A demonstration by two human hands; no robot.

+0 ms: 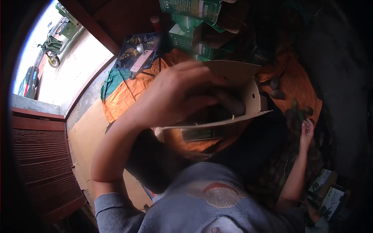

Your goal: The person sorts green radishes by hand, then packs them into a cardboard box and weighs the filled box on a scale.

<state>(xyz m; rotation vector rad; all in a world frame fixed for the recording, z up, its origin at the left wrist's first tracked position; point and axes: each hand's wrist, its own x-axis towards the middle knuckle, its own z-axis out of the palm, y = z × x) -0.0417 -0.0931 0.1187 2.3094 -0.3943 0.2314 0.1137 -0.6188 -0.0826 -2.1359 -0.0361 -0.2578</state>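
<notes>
My left hand [175, 91] is over an open cardboard box [254, 97], its thumb apart from its fingers and nothing visible between them. Inside the box lies a brown rounded item [232, 103], partly in shadow. Off to the right, my right hand [307, 132] has its fingers loosely spread beside a green long item [298, 112] and a dark round one [308, 110] on an orange cloth [285, 99]. Whether its fingertips touch them I cannot tell.
Green printed boxes [190, 37] are stacked behind. A pink phone [142, 61] lies on a patterned stand [132, 48]. Small printed boxes [332, 202] sit at the lower right, near another person's arm [312, 211]. Flat cardboard [85, 138] covers the floor at left.
</notes>
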